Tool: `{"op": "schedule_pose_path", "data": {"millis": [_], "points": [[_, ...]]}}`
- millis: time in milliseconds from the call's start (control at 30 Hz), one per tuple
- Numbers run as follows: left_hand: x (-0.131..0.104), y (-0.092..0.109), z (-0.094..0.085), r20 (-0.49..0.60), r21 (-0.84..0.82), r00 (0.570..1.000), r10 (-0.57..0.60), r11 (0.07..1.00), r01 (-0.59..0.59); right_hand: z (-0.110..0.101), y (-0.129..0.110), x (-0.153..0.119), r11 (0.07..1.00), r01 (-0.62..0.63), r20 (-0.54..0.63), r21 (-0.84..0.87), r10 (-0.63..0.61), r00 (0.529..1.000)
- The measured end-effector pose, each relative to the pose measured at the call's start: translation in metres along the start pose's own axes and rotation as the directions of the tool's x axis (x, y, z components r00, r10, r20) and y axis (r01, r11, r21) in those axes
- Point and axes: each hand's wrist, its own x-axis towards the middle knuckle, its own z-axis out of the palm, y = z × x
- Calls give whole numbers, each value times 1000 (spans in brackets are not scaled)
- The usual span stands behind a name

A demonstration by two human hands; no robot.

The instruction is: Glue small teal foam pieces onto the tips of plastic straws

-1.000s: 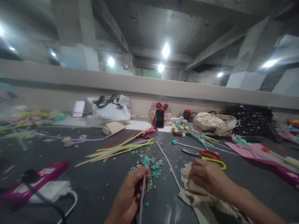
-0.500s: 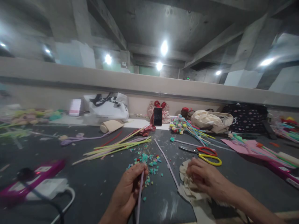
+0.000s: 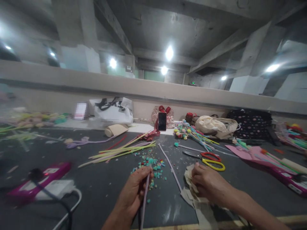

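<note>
One lilac stem (image 3: pixel 145 199) in L hand (image 3: pixel 134 188), fingers pinched, R hand (image 3: pixel 209 183) palm-down at beige sheet (image 3: pixel 189 179), fingers curled, grip unclear

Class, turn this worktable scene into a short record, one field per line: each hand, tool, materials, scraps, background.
Left hand: holds a pale purple stem
Right hand: fingers curled at cream cloth
Tool: scissors, red and yellow handles
Materials: yellowish stems, lying loosely together
Scraps: mostly teal bits
Background: upright phone, white bag

Single head cam, above table (image 3: pixel 100 185) near edge, close to hands (image 3: pixel 133 191), faces 12 o'clock, forward and slightly down; ceiling (image 3: pixel 153 28) in view.
</note>
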Motion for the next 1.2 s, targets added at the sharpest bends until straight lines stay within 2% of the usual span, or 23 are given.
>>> {"op": "schedule_pose_path", "data": {"millis": [267,400,733,867,1000,1100,1200], "points": [[-2,2,3,-5,24,1000,8,1000,-8,18,1,-6,996,10,-134,-84,-22,991],[-1,2,4,-12,44,1000,18,999,-18,23,3,-2,995,-34,-197,-97,14,980],[3,-2,1,-4,87,999,41,995,-41,-11,-4,5,961,-250,-266,-117,212,940],[2,-2,2,1,121,998,62,991,-62,-20,-5,6,954,-299,-267,-24,282,922],[1,-3,4,33,188,997,67,979,-73,-21,-9,-3,964,-239,-243,120,261,934],[1,0,5,50,262,996,71,962,-82,-10,-15,-15,955,-229,-257,190,273,927],[-1,11,1,43,354,995,86,931,-96,7,-21,-28,931,-215,-309,295,306,901]]}}
